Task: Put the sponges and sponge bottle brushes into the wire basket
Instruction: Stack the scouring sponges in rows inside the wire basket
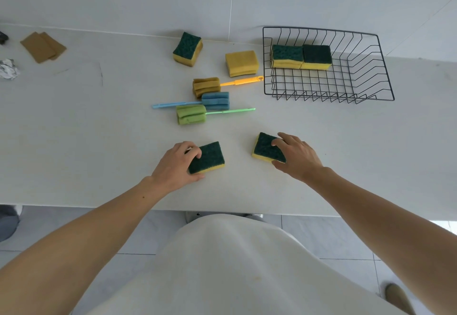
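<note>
My left hand (176, 165) grips a green-topped yellow sponge (210, 157) lying on the white counter near its front edge. My right hand (298, 155) grips a second such sponge (265, 147) to the right of it. The black wire basket (366, 67) stands at the back right with two sponge stacks (301, 57) in its far-left corner. Three sponge bottle brushes lie mid-counter: yellow (207, 87), blue (215, 100) and green (191, 114). Further back sit a tilted green-topped sponge (188, 48) and a yellow stack (241, 63).
At the back left of the counter (86, 129) lie two brown pads (43, 46) and a crumpled piece of foil (8, 68). A white wall runs behind the counter. The counter's front edge is just below my wrists, with tiled floor underneath.
</note>
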